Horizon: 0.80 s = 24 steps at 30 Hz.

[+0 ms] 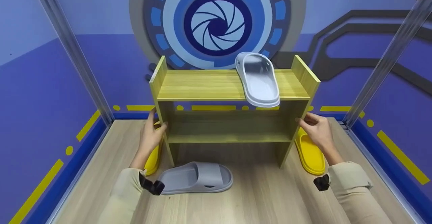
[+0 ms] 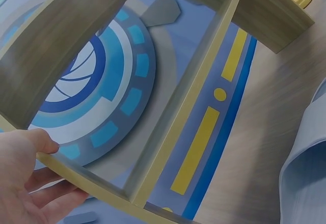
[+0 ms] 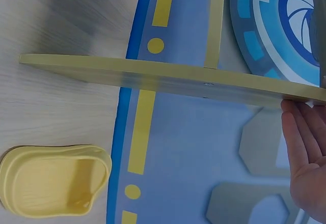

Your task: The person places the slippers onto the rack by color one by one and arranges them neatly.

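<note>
A small two-tier wooden shoe rack [image 1: 229,138] stands in the middle in the head view. My left hand [image 1: 152,134] grips its left side panel, the thumb on the inner side and the fingers outside, as the left wrist view also shows. On the opposite side panel my right hand [image 1: 317,130] holds on, thumb at the front edge and fingers along the outer face. A light grey slipper [image 1: 261,82] lies on the top shelf, its heel jutting past the front edge. Below, a darker grey slipper [image 1: 212,178] rests sideways in front of the rack.
One yellow slipper [image 1: 312,153] lies right of the rack, and another yellow slipper [image 1: 153,160] is partly hidden behind my left hand and wrist. A patterned blue wall [image 1: 108,65] stands behind, with metal posts [image 1: 381,58] at the corners.
</note>
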Tool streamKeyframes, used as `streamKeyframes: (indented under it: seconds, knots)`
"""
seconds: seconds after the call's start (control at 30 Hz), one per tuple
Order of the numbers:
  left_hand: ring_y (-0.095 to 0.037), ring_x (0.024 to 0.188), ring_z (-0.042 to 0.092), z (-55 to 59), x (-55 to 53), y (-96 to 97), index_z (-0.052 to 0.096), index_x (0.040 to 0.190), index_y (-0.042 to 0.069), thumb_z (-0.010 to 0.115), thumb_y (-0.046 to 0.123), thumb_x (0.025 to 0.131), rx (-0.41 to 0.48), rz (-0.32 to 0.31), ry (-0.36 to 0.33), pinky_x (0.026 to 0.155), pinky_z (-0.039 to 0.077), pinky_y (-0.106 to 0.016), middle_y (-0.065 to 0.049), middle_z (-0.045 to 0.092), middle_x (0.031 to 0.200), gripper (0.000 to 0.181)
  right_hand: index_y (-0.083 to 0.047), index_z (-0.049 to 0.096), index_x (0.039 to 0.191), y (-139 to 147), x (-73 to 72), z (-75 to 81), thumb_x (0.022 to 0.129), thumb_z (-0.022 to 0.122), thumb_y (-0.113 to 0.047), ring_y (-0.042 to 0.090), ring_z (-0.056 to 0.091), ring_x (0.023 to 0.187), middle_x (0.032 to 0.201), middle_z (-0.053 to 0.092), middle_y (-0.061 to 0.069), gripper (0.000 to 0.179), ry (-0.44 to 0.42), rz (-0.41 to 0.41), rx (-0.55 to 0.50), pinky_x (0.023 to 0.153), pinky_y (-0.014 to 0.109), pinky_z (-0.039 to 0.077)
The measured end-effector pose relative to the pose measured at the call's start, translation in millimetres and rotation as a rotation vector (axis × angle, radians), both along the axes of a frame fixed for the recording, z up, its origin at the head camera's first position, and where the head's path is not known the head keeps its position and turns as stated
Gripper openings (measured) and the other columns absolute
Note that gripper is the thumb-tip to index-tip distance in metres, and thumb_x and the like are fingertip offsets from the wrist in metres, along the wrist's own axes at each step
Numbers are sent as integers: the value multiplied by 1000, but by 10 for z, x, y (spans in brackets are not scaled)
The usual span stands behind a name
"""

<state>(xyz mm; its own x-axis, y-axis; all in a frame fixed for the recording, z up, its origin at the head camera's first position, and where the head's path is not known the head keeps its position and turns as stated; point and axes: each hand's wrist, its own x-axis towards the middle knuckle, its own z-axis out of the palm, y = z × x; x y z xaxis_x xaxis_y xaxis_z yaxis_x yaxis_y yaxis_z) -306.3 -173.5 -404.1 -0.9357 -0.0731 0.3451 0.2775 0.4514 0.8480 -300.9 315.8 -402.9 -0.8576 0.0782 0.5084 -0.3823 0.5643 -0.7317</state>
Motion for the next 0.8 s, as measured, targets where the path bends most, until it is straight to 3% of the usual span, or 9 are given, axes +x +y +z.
streamKeyframes:
  seconds: [0.27, 0.5, 0.63, 0.8]
  knots:
    - [-33, 108, 47, -36, 16, 18, 29, 136, 4, 56, 11, 85, -21, 24, 72, 85, 41, -40, -20, 40, 128, 58, 0, 64, 104, -8, -2, -14, 81, 64, -18, 6, 60, 73, 90, 65, 13, 29, 4, -7, -20, 66, 15, 46]
    - [-30, 98, 54, -112, 86, 60, 40, 130, 5, 62, 17, 82, -38, 131, 211, 77, 45, -40, -19, 52, 114, 54, 0, 62, 109, -24, 2, -26, 81, 64, -20, 5, 60, 76, 94, 64, 13, 35, -18, -23, -27, 68, 15, 45]
    - [-27, 98, 52, -114, 153, 116, 41, 129, 6, 64, 17, 80, -45, 175, 374, 78, 44, -40, -16, 52, 117, 55, -1, 62, 110, -26, 9, -25, 81, 64, -22, 6, 60, 77, 94, 64, 12, 35, -25, -36, -18, 68, 15, 45]
    - [-26, 108, 40, -141, 215, 190, 40, 129, 4, 68, 11, 75, -117, 203, 621, 89, 32, -41, -13, 43, 124, 62, 0, 62, 109, -18, 10, -25, 81, 64, -20, 6, 60, 77, 94, 64, 13, 35, -13, -27, -30, 67, 15, 45]
